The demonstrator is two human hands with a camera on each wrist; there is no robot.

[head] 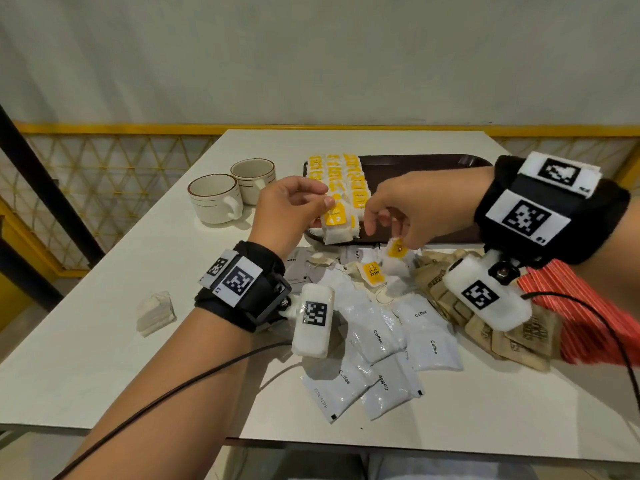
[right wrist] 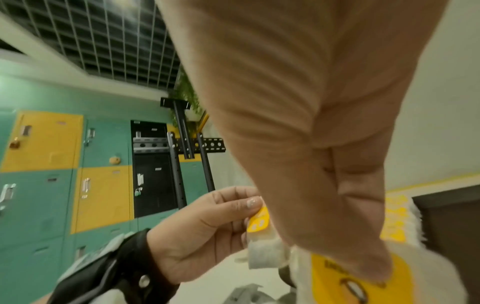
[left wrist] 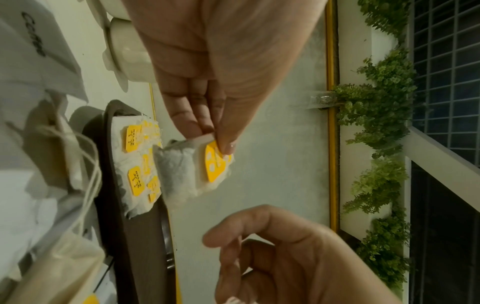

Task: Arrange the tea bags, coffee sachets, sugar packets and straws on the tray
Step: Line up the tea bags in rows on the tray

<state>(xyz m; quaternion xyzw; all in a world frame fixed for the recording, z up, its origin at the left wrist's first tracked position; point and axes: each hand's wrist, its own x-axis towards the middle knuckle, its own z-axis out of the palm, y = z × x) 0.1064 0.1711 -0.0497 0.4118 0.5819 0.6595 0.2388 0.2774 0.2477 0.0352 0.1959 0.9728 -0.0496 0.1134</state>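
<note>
My left hand (head: 320,207) pinches a small stack of tea bags (head: 335,225) by the yellow tag, just over the near left corner of the dark brown tray (head: 426,164). In the left wrist view the thumb and fingers of that left hand (left wrist: 218,138) clamp the top of the stack of tea bags (left wrist: 197,170). My right hand (head: 394,237) pinches another tea bag (head: 396,252) by its yellow tag above the loose pile. Rows of tea bags (head: 341,174) fill the tray's left end. Coffee sachets (head: 379,337), brown sugar packets (head: 519,336) and red striped straws (head: 581,306) lie on the table.
Two cream cups (head: 216,199) (head: 254,178) stand left of the tray. A lone tea bag (head: 156,311) lies at the table's left. Cables run from both wrists across the near table edge (head: 381,445). The tray's right part shows bare brown surface.
</note>
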